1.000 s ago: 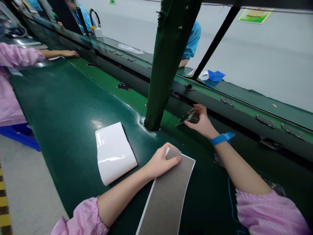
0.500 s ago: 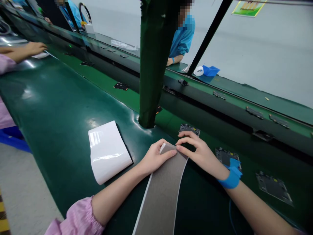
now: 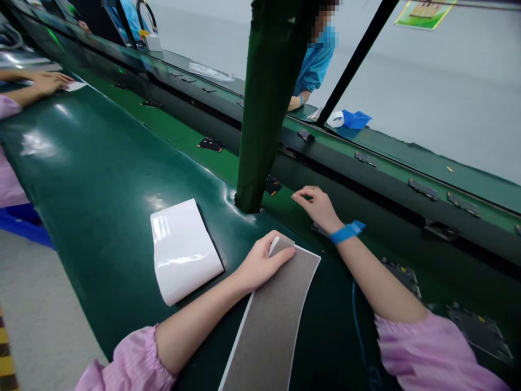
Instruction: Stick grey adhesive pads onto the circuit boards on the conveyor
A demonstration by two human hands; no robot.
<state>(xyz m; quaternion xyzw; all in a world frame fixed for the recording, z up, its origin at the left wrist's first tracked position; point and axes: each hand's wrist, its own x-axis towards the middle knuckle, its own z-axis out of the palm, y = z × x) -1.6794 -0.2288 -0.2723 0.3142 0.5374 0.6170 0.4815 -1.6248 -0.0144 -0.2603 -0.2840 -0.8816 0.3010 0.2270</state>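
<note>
My left hand [image 3: 264,260] grips the top left edge of a long grey strip [image 3: 277,320] with white borders, thumb on its face and fingers behind. The strip runs down to the bottom of the view. My right hand [image 3: 317,205], with a blue band at the wrist, is raised over the green conveyor, apart from the strip. Its thumb and fingertips are pressed together; whatever they may hold is too small to make out. A circuit board [image 3: 401,276] lies under the right forearm.
A curled white sheet [image 3: 185,252] lies left of my left hand. A green post [image 3: 262,119] rises ahead. Dark boards [image 3: 210,144] lie along the belt. Other people's hands [image 3: 49,82] are at far left; someone in blue [image 3: 319,60] sits across.
My right hand has left the strip's top edge and moved up and forward over the belt, its fingers now pinched. My left hand stays on the strip. The boards on the belt have shifted.
</note>
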